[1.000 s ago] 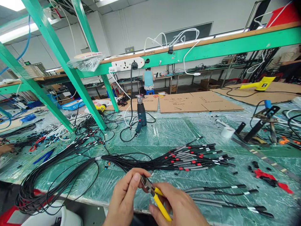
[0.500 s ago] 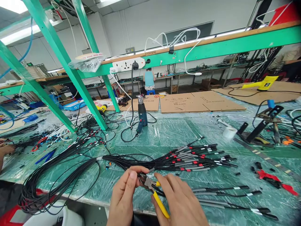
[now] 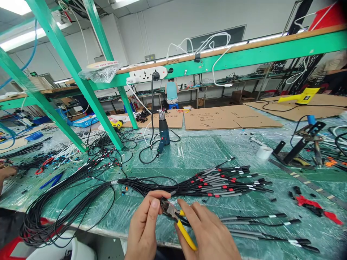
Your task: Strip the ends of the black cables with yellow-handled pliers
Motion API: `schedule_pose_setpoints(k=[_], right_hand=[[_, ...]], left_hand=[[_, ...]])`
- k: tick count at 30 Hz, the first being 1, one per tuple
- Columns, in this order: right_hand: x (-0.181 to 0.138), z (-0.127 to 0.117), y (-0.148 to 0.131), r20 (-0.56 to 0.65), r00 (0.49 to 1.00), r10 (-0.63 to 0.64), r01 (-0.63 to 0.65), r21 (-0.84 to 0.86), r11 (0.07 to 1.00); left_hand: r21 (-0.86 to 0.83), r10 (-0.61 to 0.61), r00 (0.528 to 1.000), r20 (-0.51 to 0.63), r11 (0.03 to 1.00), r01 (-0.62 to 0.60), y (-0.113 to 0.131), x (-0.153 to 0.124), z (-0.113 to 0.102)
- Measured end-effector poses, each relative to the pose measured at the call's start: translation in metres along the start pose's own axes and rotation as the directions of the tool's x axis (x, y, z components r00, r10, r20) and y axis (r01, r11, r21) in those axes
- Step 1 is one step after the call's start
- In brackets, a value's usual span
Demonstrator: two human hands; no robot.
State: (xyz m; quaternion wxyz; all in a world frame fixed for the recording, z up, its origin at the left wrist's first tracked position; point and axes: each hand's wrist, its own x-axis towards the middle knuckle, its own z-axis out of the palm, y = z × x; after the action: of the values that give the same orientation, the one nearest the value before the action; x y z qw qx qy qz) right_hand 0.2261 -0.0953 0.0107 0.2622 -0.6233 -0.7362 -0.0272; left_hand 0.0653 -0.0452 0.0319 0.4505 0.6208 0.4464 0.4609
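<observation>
Yellow-handled cutting pliers (image 3: 185, 235) are in my right hand (image 3: 210, 229), its fingers wrapped round the grips. Their metal jaws point up and left, towards my left hand (image 3: 145, 225). That hand is closed in a pinch between thumb and forefinger, on what seems to be a dark cable end at the jaws; the fingers hide most of it. Just beyond both hands lies a bundle of black cables (image 3: 151, 186) with grey sleeves and red and white tags. Several separate cables (image 3: 260, 234) with grey sleeves stretch out to the right of my right hand.
Behind the bundle stands a dark heat gun (image 3: 164, 131). To the right are a tape roll (image 3: 264, 152), a metal fixture (image 3: 303, 144) and red scraps (image 3: 316, 209). Blue-handled pliers (image 3: 52, 180) lie left. Another person's hand (image 3: 7, 172) shows at the left edge.
Almost nothing differs. The pliers' jaws have turned slightly at my left fingertips, and both hands have shifted a little to the right.
</observation>
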Motion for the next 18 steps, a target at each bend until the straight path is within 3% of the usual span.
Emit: schedule_pose_setpoints(k=[9,14,18], right_hand=[[0.0004,0.0032,0.0047,0.103,0.995,0.009,-0.014,0.044,0.999],[-0.0004,0.0029,0.0047,0.194,0.98,0.051,-0.083,0.165,0.983],[0.003,-0.0033,0.0042,0.188,0.98,0.059,-0.096,0.192,0.977]], left_hand=[[0.11,0.099,0.995,0.031,0.989,-0.102,0.0025,0.0032,0.001],[0.068,0.076,0.995,0.071,0.994,-0.081,0.0015,0.0041,0.0002],[0.045,0.029,0.991,0.128,0.998,-0.035,0.0041,0.0065,-0.0033]])
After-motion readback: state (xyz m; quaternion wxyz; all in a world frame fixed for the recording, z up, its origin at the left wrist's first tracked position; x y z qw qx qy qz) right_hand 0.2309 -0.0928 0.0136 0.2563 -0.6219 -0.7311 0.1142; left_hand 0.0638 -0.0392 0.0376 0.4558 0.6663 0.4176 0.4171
